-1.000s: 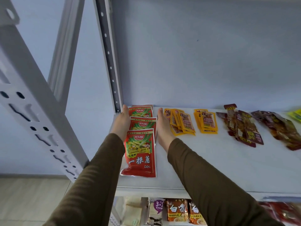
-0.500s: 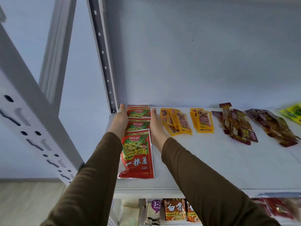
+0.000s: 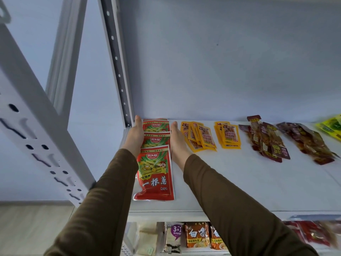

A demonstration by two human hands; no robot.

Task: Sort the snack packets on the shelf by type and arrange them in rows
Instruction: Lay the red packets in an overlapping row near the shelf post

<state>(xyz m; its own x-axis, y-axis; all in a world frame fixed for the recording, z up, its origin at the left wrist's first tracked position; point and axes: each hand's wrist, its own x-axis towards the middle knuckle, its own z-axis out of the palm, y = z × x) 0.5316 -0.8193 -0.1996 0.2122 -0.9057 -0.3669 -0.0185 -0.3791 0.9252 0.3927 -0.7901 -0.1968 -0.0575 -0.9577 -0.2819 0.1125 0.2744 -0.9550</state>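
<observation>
A pale blue wall (image 3: 230, 58) stands behind the white metal rack. A perforated grey upright (image 3: 115, 58) rises at the back left corner, and a slotted white post (image 3: 36, 130) slants across the left foreground. Light wood-look floor (image 3: 33, 228) shows at lower left, below a white skirting strip (image 3: 35, 202).

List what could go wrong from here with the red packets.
The nearest red packet lies close to the shelf's front edge, so squeezing the row between the left hand and right hand might nudge it off. The right hand also sits close to the orange packets, which it may knock askew.
</observation>
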